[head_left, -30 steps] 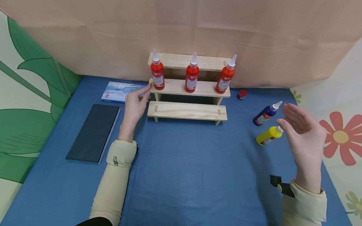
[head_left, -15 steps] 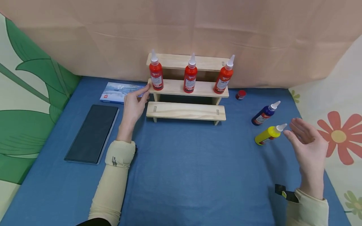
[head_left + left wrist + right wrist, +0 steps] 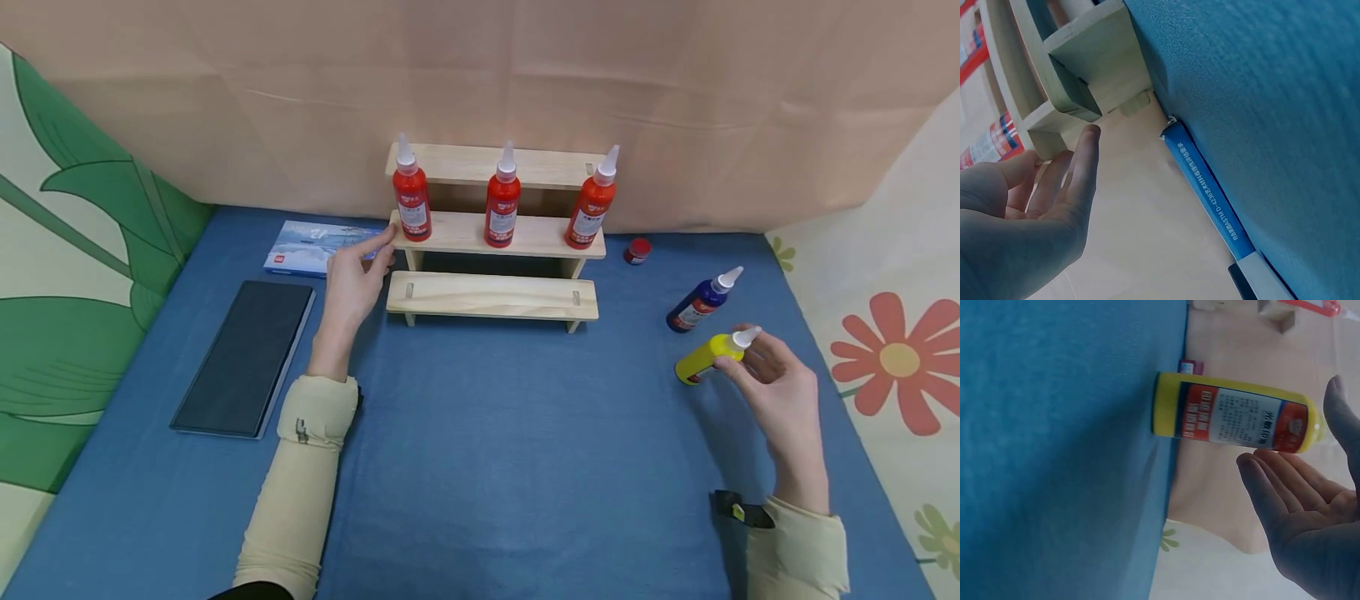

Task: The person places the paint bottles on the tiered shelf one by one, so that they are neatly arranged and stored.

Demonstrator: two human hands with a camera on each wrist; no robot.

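At the left end of a three-step wooden rack (image 3: pixel 491 296), my left hand (image 3: pixel 354 279) holds the middle step, with the thumb on the upper side and a finger against the end. Three red paint bottles (image 3: pixel 502 208) with white nozzles stand on that step. My right hand (image 3: pixel 780 387) is around the upper part of a yellow paint bottle (image 3: pixel 1229 415) standing on the cloth. Its thumb and fingers lie on either side of the bottle, spread, with a gap visible in the right wrist view. A dark blue bottle (image 3: pixel 693 307) stands just behind the yellow one.
A small red-lidded jar (image 3: pixel 637 251) sits right of the rack. On the left lie a dark tablet-like slab (image 3: pixel 243 358) and a flat blue-and-white box (image 3: pixel 307 246), close to my left hand. Blue cloth (image 3: pixel 510 450) covers the table, and a beige curtain (image 3: pixel 480 67) hangs behind.
My right hand has drawn back toward me, then moved left, bringing its thumb and fingers to either side of the yellow bottle's top. My left hand has stayed at the rack.
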